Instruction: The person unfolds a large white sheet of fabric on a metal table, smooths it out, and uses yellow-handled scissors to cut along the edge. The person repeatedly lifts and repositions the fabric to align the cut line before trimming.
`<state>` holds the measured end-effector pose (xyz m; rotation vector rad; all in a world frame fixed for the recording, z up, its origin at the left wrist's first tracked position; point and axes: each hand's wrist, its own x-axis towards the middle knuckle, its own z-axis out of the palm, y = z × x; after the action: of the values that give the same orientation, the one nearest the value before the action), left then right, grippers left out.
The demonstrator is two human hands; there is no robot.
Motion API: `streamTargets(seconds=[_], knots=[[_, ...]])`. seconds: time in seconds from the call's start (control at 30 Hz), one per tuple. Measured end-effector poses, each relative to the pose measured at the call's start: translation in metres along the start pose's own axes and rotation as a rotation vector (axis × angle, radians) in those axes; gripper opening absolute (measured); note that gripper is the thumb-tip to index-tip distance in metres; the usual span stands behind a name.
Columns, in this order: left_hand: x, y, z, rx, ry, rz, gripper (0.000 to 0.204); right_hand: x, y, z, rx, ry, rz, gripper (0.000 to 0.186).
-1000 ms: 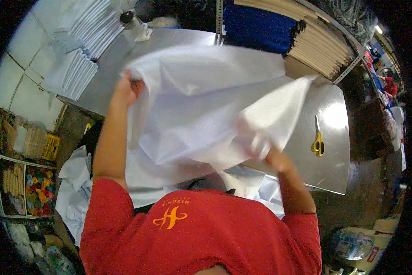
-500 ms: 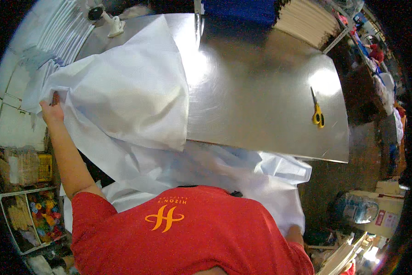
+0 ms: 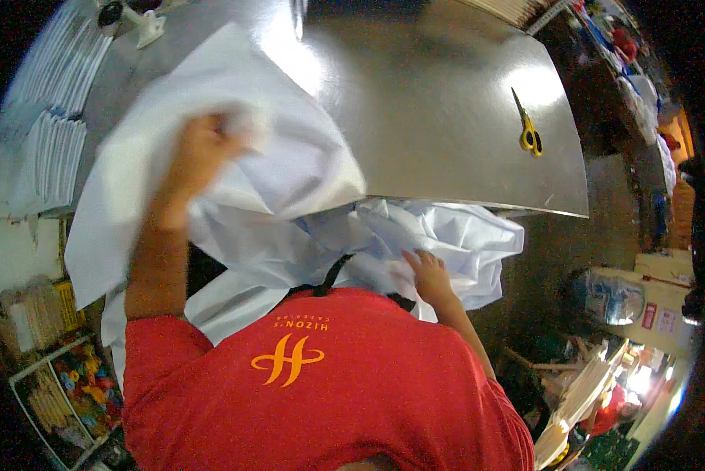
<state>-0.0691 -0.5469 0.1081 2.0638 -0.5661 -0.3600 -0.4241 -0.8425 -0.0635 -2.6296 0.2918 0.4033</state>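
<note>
Since half second ago: left hand (image 3: pixel 203 149) swung from far-left sheet edge up over bench (image 3: pixel 446 118); blurred, seems closed on white sheet (image 3: pixel 289 157).

Head view: right hand (image 3: pixel 427 275) fingers spread, pressing bunched sheet at bench's near edge. Sheet drapes left-forward; left hand nearer bulk. Yellow scissors (image 3: pixel 530 135) well apart, right.

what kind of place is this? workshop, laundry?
Probably a small sewing or fabric-cutting workshop. The left hand lifts white cloth over a big metal table; yellow scissors lie on it, and stacks of folded white pieces sit at its left. The right hand rests on the bunched cloth.
</note>
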Motion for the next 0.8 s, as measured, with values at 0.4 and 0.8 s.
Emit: streamTargets(seconds=[0.4, 0.8], knots=[[-0.103, 0.043, 0.124, -0.205, -1.023, 0.153, 0.070, 0.043, -0.156, -0.198, 0.117, -0.178, -0.619, 0.042], [-0.234, -0.207, 0.234, 0.274, -0.135, -0.203, 0.057, 0.025, -0.029, -0.365, 0.287, 1.752, -0.501, 0.034]])
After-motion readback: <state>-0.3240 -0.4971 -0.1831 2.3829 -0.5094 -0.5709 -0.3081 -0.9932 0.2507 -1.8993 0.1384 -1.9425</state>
